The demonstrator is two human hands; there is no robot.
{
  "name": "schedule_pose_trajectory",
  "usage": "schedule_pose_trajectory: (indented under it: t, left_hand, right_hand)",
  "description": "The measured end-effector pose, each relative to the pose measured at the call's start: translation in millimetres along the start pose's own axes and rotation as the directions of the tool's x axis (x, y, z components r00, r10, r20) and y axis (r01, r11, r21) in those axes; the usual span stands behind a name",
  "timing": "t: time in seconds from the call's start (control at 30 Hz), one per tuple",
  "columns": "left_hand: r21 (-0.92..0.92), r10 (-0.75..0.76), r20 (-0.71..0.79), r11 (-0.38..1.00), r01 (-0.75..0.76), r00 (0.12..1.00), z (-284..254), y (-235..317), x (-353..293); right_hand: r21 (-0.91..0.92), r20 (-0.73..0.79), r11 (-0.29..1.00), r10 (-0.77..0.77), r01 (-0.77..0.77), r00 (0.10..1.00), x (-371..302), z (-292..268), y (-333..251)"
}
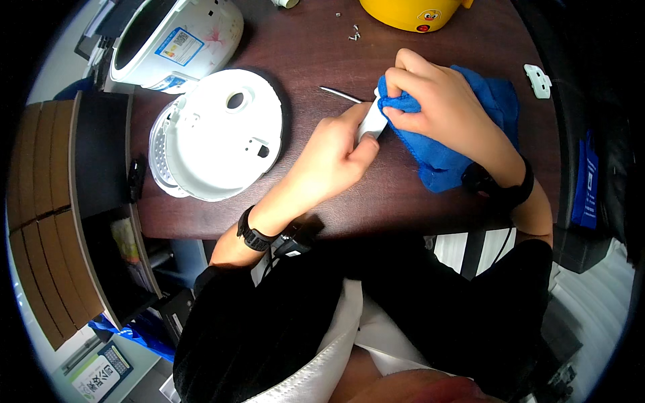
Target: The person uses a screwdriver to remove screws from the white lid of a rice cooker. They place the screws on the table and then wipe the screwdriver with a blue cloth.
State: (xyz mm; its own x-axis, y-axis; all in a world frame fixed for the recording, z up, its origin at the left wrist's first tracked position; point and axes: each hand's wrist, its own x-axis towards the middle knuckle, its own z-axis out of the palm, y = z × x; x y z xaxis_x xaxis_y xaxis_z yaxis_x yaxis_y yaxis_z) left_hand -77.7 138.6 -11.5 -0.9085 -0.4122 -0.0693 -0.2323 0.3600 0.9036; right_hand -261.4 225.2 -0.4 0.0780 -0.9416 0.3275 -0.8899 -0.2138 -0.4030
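My left hand [341, 149] is closed on a small white plastic part [373, 123], thumb on its near side. Over that part's far end my right hand [430, 97] pinches a fold of a blue cloth [494, 101]. The rest of the cloth lies bunched on the table under my right hand and wrist. Just beyond my left fingers rests a thin metal rod [341, 94], perhaps a screwdriver shaft; its other end is hidden. To the left lies a round white plastic lid [222, 134] with its inner side up, overlapping a perforated translucent plate [159, 156].
A white appliance body [201, 43], like a rice cooker, stands at the far left. Several small screws [355, 32] lie near a yellow container [406, 13] at the back. A white plastic bracket [537, 82] sits at the table's right edge. A shelf unit [101, 208] adjoins the left side.
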Motion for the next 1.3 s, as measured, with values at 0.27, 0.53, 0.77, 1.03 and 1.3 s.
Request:
schedule_pose_trajectory:
  t: [0.27, 0.53, 0.77, 1.03, 1.3]
  left_hand:
    - [-0.01, -0.028, 0.036, 1.0, 0.029, 0.999, -0.3, 1.9, 0.4]
    - [-0.014, -0.029, 0.049, 0.999, 0.03, 0.998, -0.2, 4.4, -0.9]
    - [-0.048, -0.01, 0.054, 0.999, 0.013, 0.999, -0.7, 4.7, -1.4]
    - [-0.027, -0.015, 0.041, 0.999, 0.016, 0.999, -3.3, 5.9, -1.6]
    - [-0.015, -0.019, 0.057, 1.0, 0.02, 0.998, -3.2, 4.3, -0.6]
  right_hand:
    - [0.017, 0.008, 1.0, 0.014, -0.014, 1.0, -1.0, 0.0, -0.3]
    - [0.003, 0.025, 1.0, -0.004, 0.004, 1.0, -1.0, -4.3, -5.4]
    - [-0.027, -0.043, 0.999, -0.037, 0.036, 0.998, -4.1, -3.6, -9.0]
    - [-0.014, -0.038, 1.0, -0.009, 0.009, 0.999, -3.1, -2.6, -5.8]
    - [-0.017, -0.043, 0.999, 0.027, -0.027, 0.999, -3.7, 1.9, 4.1]
